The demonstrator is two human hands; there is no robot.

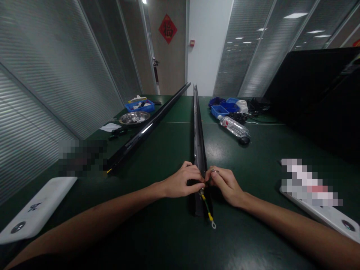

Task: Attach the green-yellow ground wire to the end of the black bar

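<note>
A long black rail (pixel 198 131) lies along the middle of the green table (pixel 174 232), its near end between my hands. My left hand (pixel 182 182) is closed, fingers pinched at the rail's left side near the wire's upper end. My right hand (pixel 225 183) is closed too, pinching a small metal part against the rail from the right. A short green-yellow wire (pixel 206 206) with a ring terminal (pixel 213 224) runs from the pinch point down past the rail's end onto the table.
A second black rail (pixel 146 129) lies diagonally at left. White flat panels lie at near left (pixel 33 215) and near right (pixel 323 213). At the back: metal bowl (pixel 134 117), blue bins (pixel 222 107), plastic water bottle (pixel 233 126), cables, a dark screen (pixel 317 93) on the right.
</note>
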